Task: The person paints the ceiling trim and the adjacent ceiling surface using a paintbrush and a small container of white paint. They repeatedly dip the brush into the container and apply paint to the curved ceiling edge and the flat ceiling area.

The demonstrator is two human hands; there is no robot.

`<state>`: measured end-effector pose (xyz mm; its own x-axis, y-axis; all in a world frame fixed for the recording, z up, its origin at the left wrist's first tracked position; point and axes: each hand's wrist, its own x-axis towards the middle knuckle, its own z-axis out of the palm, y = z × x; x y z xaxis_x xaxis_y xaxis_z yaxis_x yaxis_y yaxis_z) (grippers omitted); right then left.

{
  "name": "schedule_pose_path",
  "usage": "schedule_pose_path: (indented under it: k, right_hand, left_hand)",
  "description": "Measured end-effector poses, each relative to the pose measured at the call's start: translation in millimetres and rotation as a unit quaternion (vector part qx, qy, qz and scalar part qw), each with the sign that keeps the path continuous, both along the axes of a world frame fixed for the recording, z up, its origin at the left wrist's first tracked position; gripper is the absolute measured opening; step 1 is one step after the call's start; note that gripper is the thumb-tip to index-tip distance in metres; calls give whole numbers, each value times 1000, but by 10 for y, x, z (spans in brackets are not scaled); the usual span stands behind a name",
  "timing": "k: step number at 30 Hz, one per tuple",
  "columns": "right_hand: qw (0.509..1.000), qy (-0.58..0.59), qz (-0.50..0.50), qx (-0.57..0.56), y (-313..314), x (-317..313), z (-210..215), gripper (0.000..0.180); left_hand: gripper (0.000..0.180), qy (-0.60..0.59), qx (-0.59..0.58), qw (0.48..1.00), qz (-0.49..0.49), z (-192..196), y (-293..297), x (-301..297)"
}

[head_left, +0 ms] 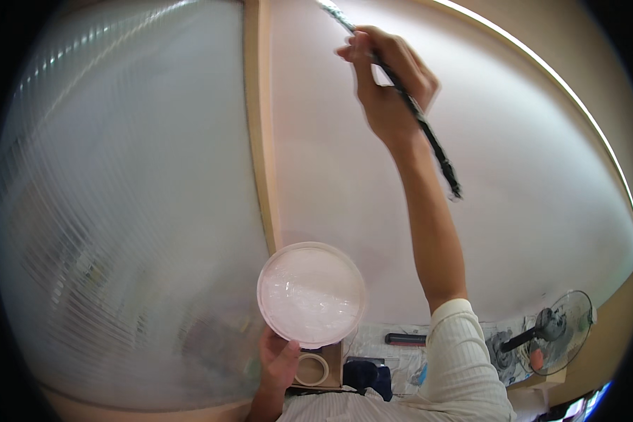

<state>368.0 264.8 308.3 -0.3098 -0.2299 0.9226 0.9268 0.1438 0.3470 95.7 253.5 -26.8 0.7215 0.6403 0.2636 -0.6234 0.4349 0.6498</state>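
Observation:
My right hand (pixel 394 91), raised high in front of the pale wall (pixel 337 162), grips a long paintbrush (pixel 436 144) with a dark handle. Its whitish tip reaches the top edge of the view, beside a light wooden post; whether it touches the wall I cannot tell. Low in the middle, my left hand (pixel 281 362) holds a round, shallow white tub (pixel 311 292) by its near rim. Something pale and glossy, like white paint or a plastic lining, shows inside the tub. Several fingers of my left hand are hidden beneath it.
Left of the wooden post (pixel 261 141) stands a large ribbed translucent panel (pixel 141 211). A fan (pixel 559 334) stands at the lower right. Below the tub, a roll of tape (pixel 311 369) lies in a box, near printed paper sheets (pixel 373 344) and a dark bar-shaped object (pixel 405 340).

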Motion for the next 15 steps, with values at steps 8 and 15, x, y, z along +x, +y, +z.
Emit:
schedule_pose_path:
  k: [8, 15]
  right_hand:
    - [997, 17, -73, 35, -177, 181, -31, 7]
    - [989, 145, 20, -2, -1111, -217, -842, 11]
  left_hand:
    - [60, 4, 1, 1000, 0, 100, 7, -49]
    - [57, -7, -22, 999, -37, 17, 29, 3]
